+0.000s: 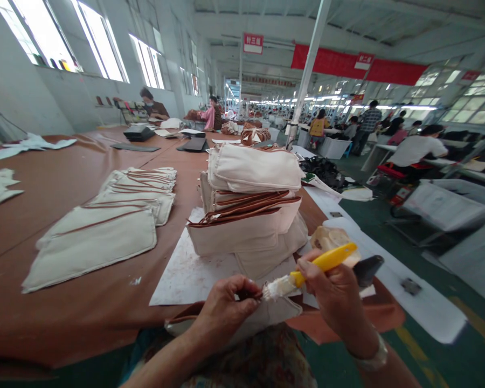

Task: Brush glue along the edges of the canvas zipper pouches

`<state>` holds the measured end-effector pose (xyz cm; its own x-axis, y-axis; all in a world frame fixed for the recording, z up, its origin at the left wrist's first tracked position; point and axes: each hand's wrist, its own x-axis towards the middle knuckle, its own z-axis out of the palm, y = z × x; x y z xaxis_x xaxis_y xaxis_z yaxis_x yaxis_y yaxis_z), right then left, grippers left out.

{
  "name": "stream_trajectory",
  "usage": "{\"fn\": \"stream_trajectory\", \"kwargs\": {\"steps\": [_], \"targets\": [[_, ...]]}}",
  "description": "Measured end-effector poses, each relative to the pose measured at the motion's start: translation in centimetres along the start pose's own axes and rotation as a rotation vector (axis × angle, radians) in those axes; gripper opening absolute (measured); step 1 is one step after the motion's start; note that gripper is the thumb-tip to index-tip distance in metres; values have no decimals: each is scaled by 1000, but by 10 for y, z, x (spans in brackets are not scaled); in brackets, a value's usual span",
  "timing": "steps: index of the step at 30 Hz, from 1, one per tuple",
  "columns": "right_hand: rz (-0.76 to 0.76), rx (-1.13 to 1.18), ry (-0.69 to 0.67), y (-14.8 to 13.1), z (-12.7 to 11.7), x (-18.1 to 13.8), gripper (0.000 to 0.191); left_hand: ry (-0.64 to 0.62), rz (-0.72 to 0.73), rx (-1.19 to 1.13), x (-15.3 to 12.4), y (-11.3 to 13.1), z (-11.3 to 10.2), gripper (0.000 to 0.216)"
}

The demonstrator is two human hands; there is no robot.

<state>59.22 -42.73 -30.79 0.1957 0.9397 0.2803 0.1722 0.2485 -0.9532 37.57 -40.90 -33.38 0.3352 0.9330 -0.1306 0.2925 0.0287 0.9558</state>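
Note:
My right hand [333, 288] grips a brush [327, 260] by its yellow handle. White residue coats the bristle end, which touches the brown edge of a cream fabric piece [275, 312] at the table's front edge. That edge is pinched between the thumb and fingers of my left hand [230, 302], close by the bristles. Straight ahead rises a stack of cream fabric pieces [242, 237] with brown trim, lying partly on a white sheet [178, 275]. Beyond my right hand sits a pale container [331, 237], partly hidden by the brush, and a dark rounded object [367, 269].
A fanned row of cream pieces [105, 231] with brown edges covers the left of the brown tabletop [56, 178]. Dark stacked panels [139, 133] lie farther back. Co-workers sit at far tables, and white bins [452, 202] stand on the floor at right.

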Motion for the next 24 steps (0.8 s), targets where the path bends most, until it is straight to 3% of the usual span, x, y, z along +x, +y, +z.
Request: {"fn": "stream_trajectory", "kwargs": {"steps": [2, 6, 9, 15, 17, 21, 24], "targets": [[-40, -82, 31, -1, 0, -1, 32, 46, 115, 67, -1, -3, 2, 7], [-91, -70, 288, -1, -12, 7, 27, 112, 470, 316, -6, -7, 4, 10], [-67, 39, 263, -1, -16, 8, 26, 128, 621, 447, -8, -6, 4, 13], [-98, -83, -113, -24, -9, -28, 28, 200, 712, 570, -13, -2, 0, 16], [-103, -94, -82, -39, -13, -37, 31, 199, 727, 582, -14, 0, -3, 18], [-189, -78, 203, -58, -14, -40, 22, 181, 765, 563, -16, 3, -6, 18], [-184, -61, 166, -54, 2, -44, 24, 196, 751, 548, -18, 6, -7, 19]]}}
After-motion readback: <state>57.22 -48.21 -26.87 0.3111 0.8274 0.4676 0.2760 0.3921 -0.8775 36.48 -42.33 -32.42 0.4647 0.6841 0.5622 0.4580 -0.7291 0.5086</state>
